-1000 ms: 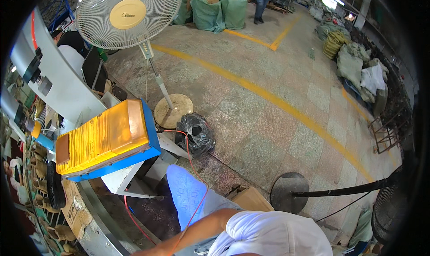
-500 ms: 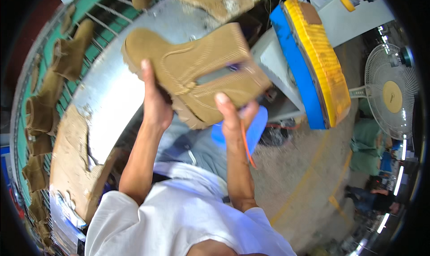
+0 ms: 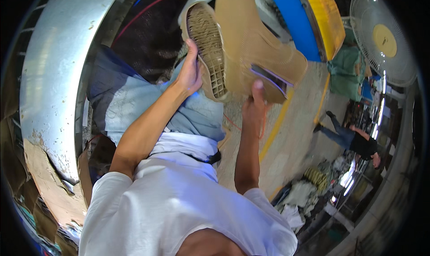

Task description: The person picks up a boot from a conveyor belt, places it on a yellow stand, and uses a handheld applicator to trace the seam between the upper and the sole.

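Bench: curving metal surface lying along the left.
Boot: tan, being held up between both hands, sole turned left.
Fan: standing far right, well apart.
Left hand: grip pressing around the sole's edge.
Right hand: grip pinching the boot's shaft from below.

Tan boot, grid-patterned sole
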Action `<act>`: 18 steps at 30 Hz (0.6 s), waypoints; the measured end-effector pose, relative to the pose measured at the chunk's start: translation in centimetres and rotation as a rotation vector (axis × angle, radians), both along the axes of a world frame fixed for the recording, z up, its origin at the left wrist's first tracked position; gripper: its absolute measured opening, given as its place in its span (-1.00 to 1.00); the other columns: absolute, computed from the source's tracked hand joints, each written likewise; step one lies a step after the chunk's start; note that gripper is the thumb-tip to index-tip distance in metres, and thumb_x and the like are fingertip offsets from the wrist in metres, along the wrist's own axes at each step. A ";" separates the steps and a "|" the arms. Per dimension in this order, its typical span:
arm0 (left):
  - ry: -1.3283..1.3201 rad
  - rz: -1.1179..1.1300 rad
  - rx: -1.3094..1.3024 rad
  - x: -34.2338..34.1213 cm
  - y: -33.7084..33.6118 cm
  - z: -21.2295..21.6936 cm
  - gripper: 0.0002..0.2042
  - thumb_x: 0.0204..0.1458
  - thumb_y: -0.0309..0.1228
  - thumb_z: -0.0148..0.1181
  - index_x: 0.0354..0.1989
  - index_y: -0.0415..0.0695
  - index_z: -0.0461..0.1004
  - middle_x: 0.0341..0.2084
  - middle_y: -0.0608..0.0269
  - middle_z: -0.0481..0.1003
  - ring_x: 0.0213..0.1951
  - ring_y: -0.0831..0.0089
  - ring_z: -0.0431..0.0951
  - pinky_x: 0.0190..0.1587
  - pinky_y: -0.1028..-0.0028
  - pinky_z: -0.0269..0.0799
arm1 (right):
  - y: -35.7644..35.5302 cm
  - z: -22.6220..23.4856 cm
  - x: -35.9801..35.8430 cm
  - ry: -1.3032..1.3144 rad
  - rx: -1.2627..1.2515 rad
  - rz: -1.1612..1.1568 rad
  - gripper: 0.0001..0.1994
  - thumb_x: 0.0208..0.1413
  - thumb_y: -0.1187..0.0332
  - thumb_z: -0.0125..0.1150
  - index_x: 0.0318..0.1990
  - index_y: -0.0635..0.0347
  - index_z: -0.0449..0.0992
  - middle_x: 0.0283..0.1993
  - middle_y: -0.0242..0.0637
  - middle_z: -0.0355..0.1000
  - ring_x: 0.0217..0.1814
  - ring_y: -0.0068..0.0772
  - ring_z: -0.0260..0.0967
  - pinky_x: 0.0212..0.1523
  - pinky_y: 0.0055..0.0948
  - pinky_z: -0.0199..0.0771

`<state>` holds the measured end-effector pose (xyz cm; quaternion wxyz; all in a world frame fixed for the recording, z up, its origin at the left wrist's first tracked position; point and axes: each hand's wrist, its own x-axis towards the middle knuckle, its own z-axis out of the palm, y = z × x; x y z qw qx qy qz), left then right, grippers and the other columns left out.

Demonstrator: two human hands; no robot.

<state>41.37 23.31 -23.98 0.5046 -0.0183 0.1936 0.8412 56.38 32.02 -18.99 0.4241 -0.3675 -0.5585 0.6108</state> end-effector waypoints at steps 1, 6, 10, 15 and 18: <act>-0.011 -0.033 0.022 0.6 0.2 -0.3 -0.10 0.27 0.38 -0.37 0.53 -0.14 0.02 0.44 0.05 0.21 0.44 0.18 0.24 0.45 0.14 0.17 | -0.3 -0.7 0.2 -0.062 0.001 -0.033 -0.17 0.08 0.38 0.48 0.46 0.18 0.12 0.32 -0.19 0.33 0.34 -0.25 0.31 0.40 -0.18 0.29; -0.068 -0.117 0.022 1.7 -0.1 -2.6 -0.11 0.28 0.38 -0.34 0.54 -0.11 -0.02 0.45 0.03 0.19 0.45 0.14 0.22 0.45 0.12 0.16 | -2.2 -2.6 0.9 -0.192 0.113 0.024 -0.24 0.00 0.29 0.60 0.32 0.30 0.34 0.19 -0.17 0.44 0.22 -0.31 0.40 0.24 -0.29 0.42; -0.149 -0.173 -0.084 1.9 -0.2 -2.2 -0.10 0.26 0.40 -0.32 0.53 -0.11 0.03 0.44 0.05 0.22 0.43 0.16 0.25 0.44 0.13 0.19 | -2.3 -1.9 3.5 -0.328 0.069 0.095 -0.31 0.02 0.31 0.58 0.27 0.32 0.37 0.15 -0.19 0.46 0.18 -0.35 0.41 0.20 -0.33 0.43; -0.097 -0.274 -0.030 1.3 -0.2 -2.9 -0.15 0.29 0.37 -0.33 0.49 -0.11 0.13 0.41 0.07 0.27 0.40 0.18 0.29 0.41 0.16 0.23 | -3.0 -1.9 5.8 -0.392 0.068 0.088 -0.36 0.04 0.29 0.56 0.23 0.33 0.41 0.13 -0.19 0.47 0.14 -0.37 0.43 0.15 -0.37 0.46; 0.103 -0.232 -0.193 1.8 0.5 -2.8 -0.09 0.27 0.40 -0.31 0.47 -0.20 0.15 0.32 0.09 0.38 0.30 0.30 0.41 0.33 0.31 0.31 | -3.0 -3.1 6.1 -0.348 0.114 0.039 -0.36 0.04 0.25 0.57 0.22 0.33 0.41 0.14 -0.19 0.46 0.13 -0.36 0.44 0.13 -0.38 0.47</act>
